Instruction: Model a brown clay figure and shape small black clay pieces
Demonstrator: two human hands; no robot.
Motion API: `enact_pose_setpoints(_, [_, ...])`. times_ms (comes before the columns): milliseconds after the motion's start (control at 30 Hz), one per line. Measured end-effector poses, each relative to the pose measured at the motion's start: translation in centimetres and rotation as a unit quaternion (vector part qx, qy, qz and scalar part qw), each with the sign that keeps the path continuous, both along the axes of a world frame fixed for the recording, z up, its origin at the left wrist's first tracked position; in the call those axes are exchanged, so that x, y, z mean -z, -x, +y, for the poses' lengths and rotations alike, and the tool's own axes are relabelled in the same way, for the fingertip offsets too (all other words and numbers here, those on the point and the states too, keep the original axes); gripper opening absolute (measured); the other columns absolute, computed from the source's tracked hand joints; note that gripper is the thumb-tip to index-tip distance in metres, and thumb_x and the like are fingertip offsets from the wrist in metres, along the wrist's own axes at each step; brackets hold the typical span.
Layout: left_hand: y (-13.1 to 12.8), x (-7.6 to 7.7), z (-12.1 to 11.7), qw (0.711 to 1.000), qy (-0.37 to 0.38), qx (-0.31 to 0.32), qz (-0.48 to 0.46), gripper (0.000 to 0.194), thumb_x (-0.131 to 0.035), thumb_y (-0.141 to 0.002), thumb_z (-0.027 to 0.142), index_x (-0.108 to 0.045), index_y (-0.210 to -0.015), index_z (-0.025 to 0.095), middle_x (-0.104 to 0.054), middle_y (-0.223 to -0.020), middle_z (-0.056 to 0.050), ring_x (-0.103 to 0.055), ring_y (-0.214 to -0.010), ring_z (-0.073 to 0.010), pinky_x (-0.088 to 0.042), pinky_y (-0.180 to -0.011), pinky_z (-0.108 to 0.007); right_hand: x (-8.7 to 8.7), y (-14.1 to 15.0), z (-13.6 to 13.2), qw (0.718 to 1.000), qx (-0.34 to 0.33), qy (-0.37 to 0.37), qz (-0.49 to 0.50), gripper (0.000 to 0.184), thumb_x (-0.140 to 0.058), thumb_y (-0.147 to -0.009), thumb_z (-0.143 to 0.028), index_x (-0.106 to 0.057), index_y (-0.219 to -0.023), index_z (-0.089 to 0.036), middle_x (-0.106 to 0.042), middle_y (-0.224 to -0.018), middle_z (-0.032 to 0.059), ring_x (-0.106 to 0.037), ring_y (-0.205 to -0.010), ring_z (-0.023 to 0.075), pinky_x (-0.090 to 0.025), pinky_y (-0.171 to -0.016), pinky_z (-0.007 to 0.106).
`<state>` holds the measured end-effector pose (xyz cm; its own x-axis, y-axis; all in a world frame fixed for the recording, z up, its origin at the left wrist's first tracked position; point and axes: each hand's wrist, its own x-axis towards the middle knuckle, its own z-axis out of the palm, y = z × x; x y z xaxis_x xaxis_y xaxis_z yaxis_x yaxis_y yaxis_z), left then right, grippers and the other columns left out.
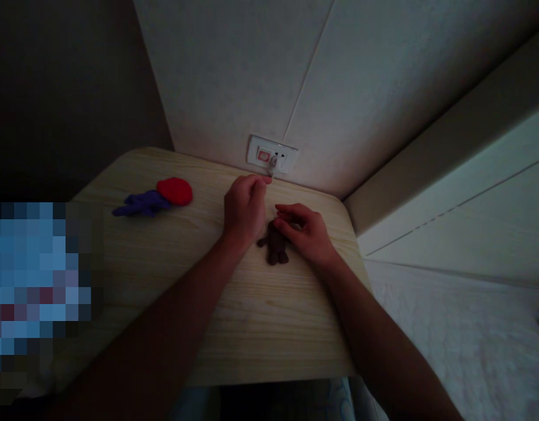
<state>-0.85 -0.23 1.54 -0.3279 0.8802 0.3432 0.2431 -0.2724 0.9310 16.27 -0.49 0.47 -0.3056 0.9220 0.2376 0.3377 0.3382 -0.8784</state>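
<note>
A small brown clay figure (277, 248) lies on the wooden table, with stubby limbs spread toward me and to the left. My right hand (306, 231) is curved round its upper end, the thumb resting on it; the fingers partly hide that end. Just left of and beyond the figure, my left hand (246, 207) is closed, thumb pressed to the curled fingers. What the left fingers hold, if anything, is hidden. Farther left lie a purple clay piece (146, 203) and a flat red clay disc (176, 191), touching each other.
The light wooden table (251, 327) meets the wall at the back. A wall socket (269, 155) with a clear plug-like item sits just behind my hands. A pale quilted surface (427, 339) lies lower right. A blurred patch covers the left edge.
</note>
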Motion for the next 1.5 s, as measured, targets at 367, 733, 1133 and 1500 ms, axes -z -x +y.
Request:
enact_pose_setpoints(367, [-0.2, 0.3, 0.0, 1.000, -0.004, 0.021, 0.001, 0.024, -0.056, -0.093, 0.026, -0.078, -0.099, 0.017, -0.074, -0.094, -0.006, -0.067, -0.081, -0.0180, -0.054, -0.078, -0.030, -0.2, -0.2, 0.2, 0.996, -0.010, 0.054, 0.068, 0.045, -0.088, -0.076, -0.046, -0.077, -0.113, -0.023, -0.079, -0.104, 0.0075, -0.075, -0.088, 0.0191, -0.064, -0.084, 0.038])
enact_pose_setpoints(733, [-0.7, 0.7, -0.1, 0.983, 0.066, 0.140, 0.103, 0.025, -0.054, -0.088, 0.022, -0.078, -0.091, 0.017, -0.078, -0.103, -0.010, -0.070, -0.100, -0.0237, -0.052, -0.092, -0.036, -0.4, -1.1, 0.9, 0.990, 0.010, 0.025, 0.136, 0.049, -0.093, -0.071, -0.043, -0.078, -0.114, -0.025, -0.078, -0.107, 0.0061, -0.076, -0.094, 0.0211, -0.064, -0.095, 0.042])
enact_pose_setpoints(1133, [-0.6, 0.4, -0.3, 0.971, 0.114, 0.195, 0.083, 0.039, -0.051, -0.087, 0.044, -0.053, -0.056, 0.021, -0.053, -0.055, -0.002, -0.050, -0.058, -0.0170, -0.031, -0.059, -0.033, -0.7, -1.0, 0.8, 0.988, 0.040, -0.015, 0.147, 0.035, -0.089, -0.077, -0.040, -0.081, -0.109, -0.026, -0.077, -0.108, 0.0055, -0.076, -0.094, 0.0200, -0.064, -0.091, 0.038])
enact_pose_setpoints(1500, [-0.8, 0.9, 0.0, 0.976, 0.113, 0.182, 0.035, 0.036, -0.053, -0.084, 0.047, -0.058, -0.060, 0.020, -0.055, -0.060, -0.002, -0.051, -0.063, -0.0184, -0.033, -0.061, -0.034, -0.6, -1.6, 1.7, 0.972, 0.084, -0.012, 0.218, 0.026, -0.087, -0.078, -0.032, -0.079, -0.102, -0.026, -0.080, -0.090, 0.0015, -0.071, -0.078, 0.0159, -0.060, -0.075, 0.033])
